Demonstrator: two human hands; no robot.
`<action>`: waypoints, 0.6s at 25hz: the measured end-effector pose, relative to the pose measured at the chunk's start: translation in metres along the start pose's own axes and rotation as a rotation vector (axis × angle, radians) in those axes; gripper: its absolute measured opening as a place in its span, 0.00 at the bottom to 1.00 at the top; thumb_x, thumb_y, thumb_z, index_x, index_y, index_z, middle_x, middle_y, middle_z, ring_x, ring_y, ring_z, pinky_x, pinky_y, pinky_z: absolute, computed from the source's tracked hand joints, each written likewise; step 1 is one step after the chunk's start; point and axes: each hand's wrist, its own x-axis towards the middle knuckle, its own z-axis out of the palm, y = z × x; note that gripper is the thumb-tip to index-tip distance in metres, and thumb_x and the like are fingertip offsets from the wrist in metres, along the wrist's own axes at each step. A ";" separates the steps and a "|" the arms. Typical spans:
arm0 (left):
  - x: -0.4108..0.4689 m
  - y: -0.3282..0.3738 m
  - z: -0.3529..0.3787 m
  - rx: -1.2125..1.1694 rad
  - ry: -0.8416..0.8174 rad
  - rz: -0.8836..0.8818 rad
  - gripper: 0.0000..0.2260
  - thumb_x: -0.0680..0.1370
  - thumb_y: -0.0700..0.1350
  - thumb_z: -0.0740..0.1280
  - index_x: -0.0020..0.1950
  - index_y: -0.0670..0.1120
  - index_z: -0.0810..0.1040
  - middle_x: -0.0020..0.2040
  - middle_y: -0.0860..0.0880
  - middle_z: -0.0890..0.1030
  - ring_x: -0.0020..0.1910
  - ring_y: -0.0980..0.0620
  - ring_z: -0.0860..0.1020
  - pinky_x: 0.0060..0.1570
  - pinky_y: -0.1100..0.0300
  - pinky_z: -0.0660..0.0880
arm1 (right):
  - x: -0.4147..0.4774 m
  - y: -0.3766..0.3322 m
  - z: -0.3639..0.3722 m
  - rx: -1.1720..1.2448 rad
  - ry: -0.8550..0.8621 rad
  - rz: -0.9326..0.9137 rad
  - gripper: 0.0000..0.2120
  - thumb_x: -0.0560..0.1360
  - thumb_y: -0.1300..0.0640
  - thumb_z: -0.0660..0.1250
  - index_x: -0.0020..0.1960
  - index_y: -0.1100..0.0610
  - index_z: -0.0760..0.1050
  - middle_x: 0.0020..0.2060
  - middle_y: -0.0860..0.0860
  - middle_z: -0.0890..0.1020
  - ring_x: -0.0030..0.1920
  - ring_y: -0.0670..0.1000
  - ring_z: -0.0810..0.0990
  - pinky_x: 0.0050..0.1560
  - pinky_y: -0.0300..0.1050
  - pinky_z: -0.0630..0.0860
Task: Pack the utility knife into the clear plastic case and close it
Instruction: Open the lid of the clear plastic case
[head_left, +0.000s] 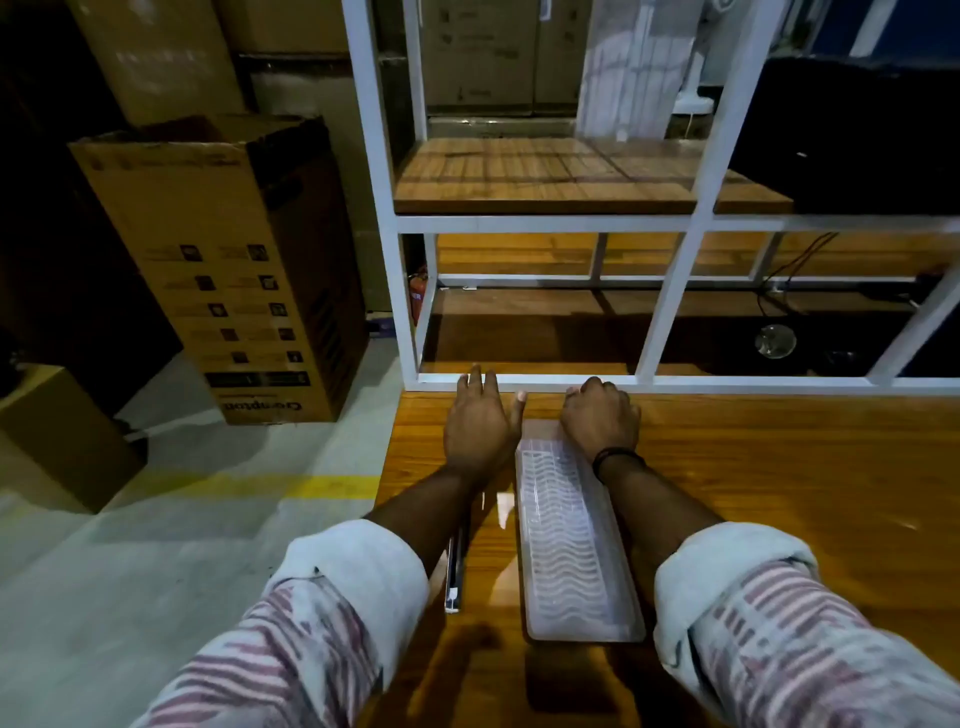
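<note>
The clear plastic case (571, 545), ribbed with a wavy pattern, lies lengthwise on the wooden table (779, 493) between my forearms. My right hand (600, 418) sits on the case's far end with its fingers curled down over it. Just left of the case, my left hand (480, 426) rests palm down on the table, fingers spread and holding nothing. A slim dark and silver object, apparently the utility knife (453, 577), lies beside the case's left side. My left forearm hides part of it. I cannot tell whether the case is open or closed.
A white metal frame (670, 306) with wooden shelves stands right behind the table's far edge. The table's left edge (387, 493) drops to a grey floor with a yellow line. A tall cardboard box (223, 270) and smaller boxes stand on the floor at left.
</note>
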 end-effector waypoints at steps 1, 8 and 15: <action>-0.001 0.001 0.005 -0.036 0.006 -0.029 0.29 0.84 0.61 0.54 0.78 0.42 0.68 0.77 0.40 0.71 0.77 0.41 0.68 0.72 0.46 0.70 | -0.004 0.003 0.003 0.010 -0.037 0.060 0.17 0.77 0.49 0.59 0.55 0.59 0.78 0.54 0.60 0.83 0.58 0.64 0.79 0.60 0.58 0.73; -0.008 -0.005 0.032 -0.150 -0.086 -0.101 0.18 0.84 0.56 0.57 0.54 0.45 0.79 0.49 0.43 0.85 0.49 0.40 0.83 0.43 0.52 0.77 | -0.010 0.014 0.020 0.041 -0.076 0.110 0.20 0.79 0.48 0.57 0.57 0.62 0.78 0.57 0.63 0.81 0.59 0.65 0.78 0.61 0.57 0.73; -0.009 -0.007 0.040 -0.176 -0.089 -0.132 0.19 0.82 0.58 0.55 0.56 0.46 0.77 0.51 0.44 0.84 0.51 0.40 0.82 0.50 0.44 0.81 | -0.006 0.017 0.033 -0.005 -0.039 0.105 0.22 0.79 0.47 0.58 0.59 0.65 0.77 0.56 0.63 0.81 0.59 0.65 0.78 0.61 0.58 0.74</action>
